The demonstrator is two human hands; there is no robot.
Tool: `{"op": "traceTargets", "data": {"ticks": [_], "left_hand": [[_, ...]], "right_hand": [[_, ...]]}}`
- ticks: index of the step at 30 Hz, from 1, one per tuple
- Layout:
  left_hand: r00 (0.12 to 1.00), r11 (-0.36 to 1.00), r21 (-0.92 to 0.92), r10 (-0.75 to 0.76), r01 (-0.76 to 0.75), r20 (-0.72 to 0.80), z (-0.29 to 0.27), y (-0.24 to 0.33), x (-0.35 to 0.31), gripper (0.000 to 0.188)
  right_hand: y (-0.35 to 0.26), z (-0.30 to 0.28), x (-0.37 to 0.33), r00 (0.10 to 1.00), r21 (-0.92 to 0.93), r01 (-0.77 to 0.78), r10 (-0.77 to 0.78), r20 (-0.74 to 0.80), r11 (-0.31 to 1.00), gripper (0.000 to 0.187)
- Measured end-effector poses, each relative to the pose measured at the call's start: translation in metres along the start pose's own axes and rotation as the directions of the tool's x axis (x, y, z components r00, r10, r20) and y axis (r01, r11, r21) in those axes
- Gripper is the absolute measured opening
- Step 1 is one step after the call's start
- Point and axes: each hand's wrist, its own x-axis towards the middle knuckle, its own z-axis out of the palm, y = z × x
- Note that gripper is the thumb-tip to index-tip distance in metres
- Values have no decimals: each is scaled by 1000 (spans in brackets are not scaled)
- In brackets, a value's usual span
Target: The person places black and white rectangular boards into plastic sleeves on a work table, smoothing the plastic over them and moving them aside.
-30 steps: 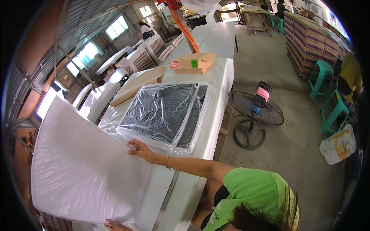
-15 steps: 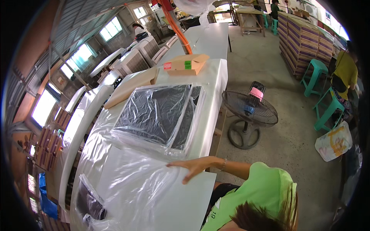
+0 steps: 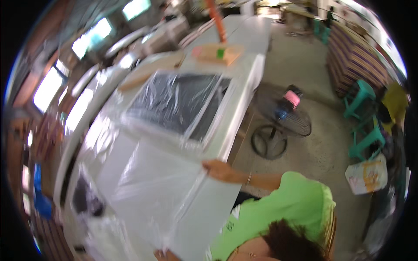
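Clear plastic film point(image 3: 148, 174) lies over a pale flat board point(image 3: 191, 222) on the long table, its near edge stretched in a line between my two hands. My right hand point(image 3: 220, 170) has its fingers closed on the upper end of that edge. At the bottom of the picture, my left hand point(image 3: 166, 255) grips the lower end; only its fingers show, somewhat blurred. Beyond the board lies a dark flat panel point(image 3: 174, 102) wrapped in clear plastic. Another dark, plastic-wrapped piece point(image 3: 87, 195) rests to the left.
An open cardboard box point(image 3: 217, 53) and brown sheet material point(image 3: 150, 71) lie farther along the table. A black fan point(image 3: 278, 117) stands on the floor at right. Green stools point(image 3: 359, 98), a white bucket point(image 3: 368, 176), stacked striped cartons point(image 3: 355, 61) and a co-worker point(image 3: 395, 104) are beyond.
My right hand has gone from spread on the plastic to closed on its edge. My left hand has come into view at the bottom. The film's edge now runs straight. The view has shifted.
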Motion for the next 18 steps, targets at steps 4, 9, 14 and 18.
{"op": "traceTargets", "data": {"ticks": [4, 9, 14, 18], "left_hand": [[943, 958, -232, -227, 171, -243, 0, 165, -4, 27], [857, 953, -138, -303, 269, -418, -16, 182, -42, 16], [934, 980, -35, -199, 197, -298, -39, 191, -81, 17], [894, 880, -186, -449, 438, -18, -59, 203, -95, 17]], "right_hand": [[13, -26, -45, 939, -65, 139, -153, -308, 988, 24], [-7, -42, -61, 988, -164, 79, -100, -122, 983, 22], [15, -49, -88, 975, -178, 222, -221, 23, 959, 28], [19, -60, -115, 935, -190, 350, -353, 18, 917, 32]]}}
